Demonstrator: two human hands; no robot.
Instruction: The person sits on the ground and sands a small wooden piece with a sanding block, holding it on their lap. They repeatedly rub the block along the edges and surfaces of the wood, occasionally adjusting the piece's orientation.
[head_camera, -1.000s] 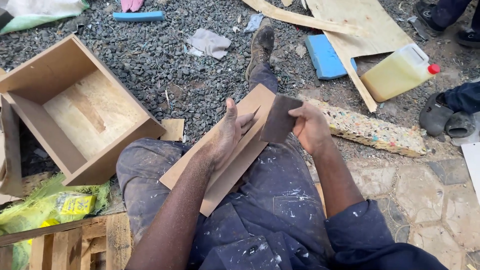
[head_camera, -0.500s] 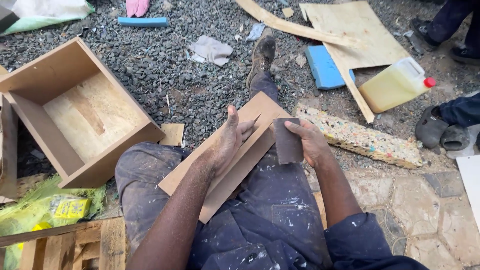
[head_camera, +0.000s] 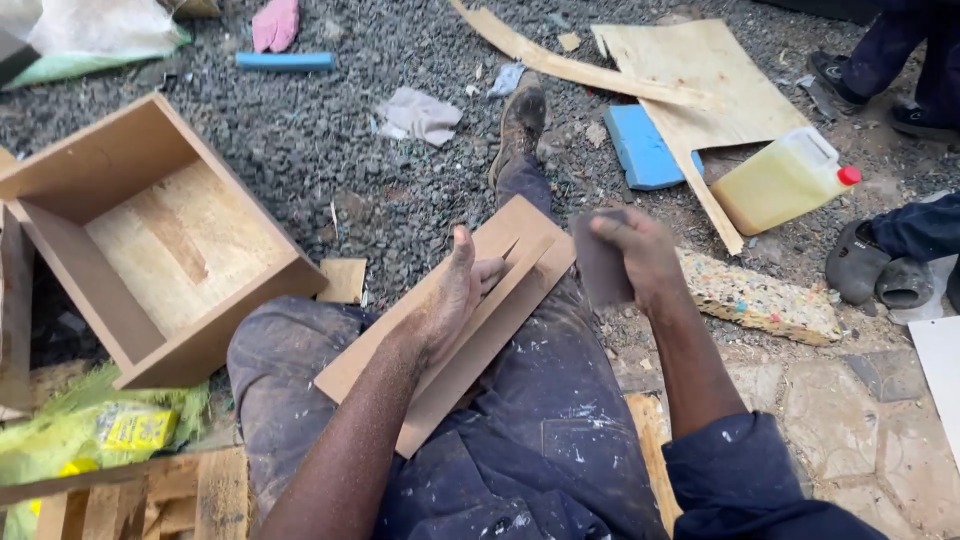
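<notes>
The left hand (head_camera: 455, 300) is lying open, pressing a board (head_camera: 450, 340) on the lap; the right hand (head_camera: 630, 250) is gripping dark sandpaper (head_camera: 598, 265) beside it.

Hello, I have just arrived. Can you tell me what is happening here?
A person sits on the ground with a flat brown board lying across the lap. The left hand presses down on the board. The right hand holds a dark piece of abrasive sheet, lifted just off the board's far end. An open wooden box sits on the gravel to the left. A yellow jug and a blue foam block lie ahead to the right.
</notes>
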